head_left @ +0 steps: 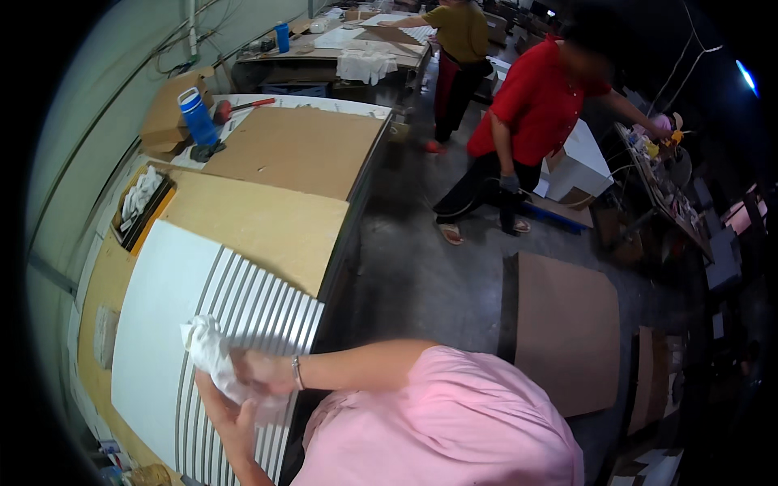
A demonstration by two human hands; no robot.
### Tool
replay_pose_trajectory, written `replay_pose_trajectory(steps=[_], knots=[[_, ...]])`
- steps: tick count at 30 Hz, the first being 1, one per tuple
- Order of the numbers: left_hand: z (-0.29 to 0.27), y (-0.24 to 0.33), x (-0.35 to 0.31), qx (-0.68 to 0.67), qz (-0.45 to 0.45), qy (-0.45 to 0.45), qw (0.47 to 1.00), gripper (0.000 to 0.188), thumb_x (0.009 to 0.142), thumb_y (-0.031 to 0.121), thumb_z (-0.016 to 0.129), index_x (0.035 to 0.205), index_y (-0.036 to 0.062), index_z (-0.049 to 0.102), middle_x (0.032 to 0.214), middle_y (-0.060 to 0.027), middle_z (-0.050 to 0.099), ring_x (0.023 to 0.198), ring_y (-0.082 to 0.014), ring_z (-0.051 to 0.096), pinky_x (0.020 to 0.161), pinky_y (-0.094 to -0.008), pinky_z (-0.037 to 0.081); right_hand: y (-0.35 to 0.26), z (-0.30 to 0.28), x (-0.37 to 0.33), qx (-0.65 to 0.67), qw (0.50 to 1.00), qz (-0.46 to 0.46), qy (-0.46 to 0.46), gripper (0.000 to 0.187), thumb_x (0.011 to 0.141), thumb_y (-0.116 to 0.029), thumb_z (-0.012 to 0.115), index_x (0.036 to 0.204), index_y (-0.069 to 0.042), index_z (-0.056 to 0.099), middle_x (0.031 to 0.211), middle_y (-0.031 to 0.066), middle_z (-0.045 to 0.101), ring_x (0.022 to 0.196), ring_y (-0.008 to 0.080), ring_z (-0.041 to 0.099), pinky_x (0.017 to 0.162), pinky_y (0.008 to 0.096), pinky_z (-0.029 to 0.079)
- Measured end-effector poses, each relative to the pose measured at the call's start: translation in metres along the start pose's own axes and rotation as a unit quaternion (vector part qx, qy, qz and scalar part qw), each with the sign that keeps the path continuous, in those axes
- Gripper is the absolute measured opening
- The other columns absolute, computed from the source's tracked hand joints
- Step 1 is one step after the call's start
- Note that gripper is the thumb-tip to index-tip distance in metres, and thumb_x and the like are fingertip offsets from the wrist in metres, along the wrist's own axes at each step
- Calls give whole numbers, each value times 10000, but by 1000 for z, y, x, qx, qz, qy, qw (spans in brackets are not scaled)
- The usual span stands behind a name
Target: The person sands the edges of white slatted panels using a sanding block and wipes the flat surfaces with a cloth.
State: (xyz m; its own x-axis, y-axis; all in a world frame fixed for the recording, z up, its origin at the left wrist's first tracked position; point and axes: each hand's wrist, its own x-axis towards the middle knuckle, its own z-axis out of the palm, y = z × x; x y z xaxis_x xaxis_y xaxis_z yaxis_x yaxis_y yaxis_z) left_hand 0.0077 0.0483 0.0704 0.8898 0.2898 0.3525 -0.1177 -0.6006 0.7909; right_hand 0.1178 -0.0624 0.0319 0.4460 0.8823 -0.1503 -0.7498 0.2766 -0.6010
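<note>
A white panel with a row of parallel grey grooves along its right part lies on the workbench in front of me. Over the grooves is a bunched white cloth. My left hand grips its near end, thumb and fingers on either side. From the right, my right hand, a bracelet at its wrist, closes on the same cloth; motion blurs its fingers. The underside of the cloth is hidden.
Beyond the panel lie a tan board and a brown board. An open box of rags, a blue bottle and a red-headed mallet sit left. A brown board is right; two people stand beyond.
</note>
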Motion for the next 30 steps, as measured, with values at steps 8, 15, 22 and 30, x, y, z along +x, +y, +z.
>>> replay_pose_trajectory(steps=[8, 15, 22, 30], knots=[[-19, -110, 99, -231, -114, 127, 958, 596, 957, 45, 556, 1520, -22, 370, 1430, -257, 511, 1253, -357, 571, 1056, -471, 478, -55, -88, -4, -262, 951, -163, 29, 292, 1028, -267, 540, 1139, -12, 630, 1068, 65, 652, 984, 141, 598, 863, 302, 492], [86, -43, 141, 496, 200, -193, 822, 695, 950, 362, 672, 1446, -67, 442, 1469, -272, 475, 1408, -394, 406, 1173, -520, 315, -96, -211, -105, -216, 917, -163, 293, 204, 932, -205, 599, 889, -15, 658, 801, 16, 643, 723, 101, 606, 646, 264, 498], [103, -75, 153, 476, 294, -173, 810, 676, 945, 362, 671, 1407, -88, 468, 1460, -334, 445, 1376, -505, 388, 1161, -587, 298, -35, -252, -223, -179, 810, -142, 541, 207, 887, -208, 631, 816, -15, 656, 739, 45, 665, 648, 127, 620, 604, 289, 509], [110, -83, 149, 540, 324, -141, 764, 825, 926, 499, 651, 1423, -119, 424, 1470, -342, 427, 1397, -506, 375, 1174, -597, 283, 48, -217, -238, -126, 818, -104, 551, 163, 882, -192, 612, 833, -42, 654, 732, 44, 654, 570, 133, 593, 461, 286, 428]])
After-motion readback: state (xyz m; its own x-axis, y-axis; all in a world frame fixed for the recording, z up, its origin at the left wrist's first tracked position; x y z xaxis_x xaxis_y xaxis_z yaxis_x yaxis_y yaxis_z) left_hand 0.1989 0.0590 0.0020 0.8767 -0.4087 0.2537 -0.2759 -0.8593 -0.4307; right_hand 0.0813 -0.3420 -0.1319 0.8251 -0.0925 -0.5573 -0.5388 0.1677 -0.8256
